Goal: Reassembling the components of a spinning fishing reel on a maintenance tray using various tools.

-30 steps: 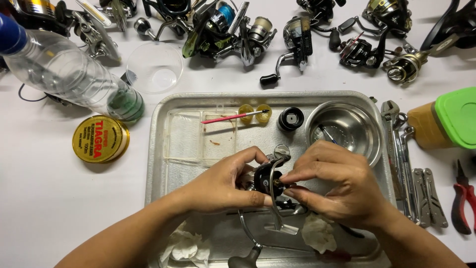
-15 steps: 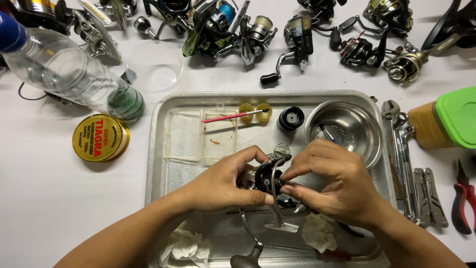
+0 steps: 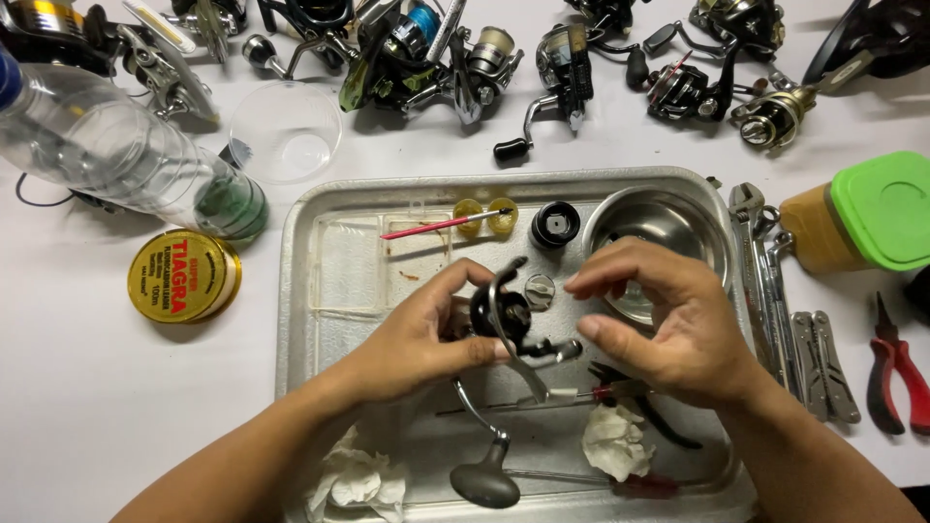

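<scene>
My left hand grips a black spinning fishing reel over a metal tray; its wire bail arm curves across the front and its crank handle hangs down toward me. My right hand hovers just right of the reel with curled fingers apart, holding nothing that I can see. A small grey round cap lies on the tray behind the reel. Further back are a black spool part, a small steel bowl and a red-handled brush across a clear plastic box.
Several fishing reels lie along the table's far edge. At left lie a clear plastic bottle, a clear cup and a yellow line spool. At right are wrenches, red pliers and a green-lidded jar. Crumpled tissues sit in the tray.
My right hand has let go of the reel and drawn back to the right, fingers opening. The reel has turned in my left hand, showing its bail arm.
</scene>
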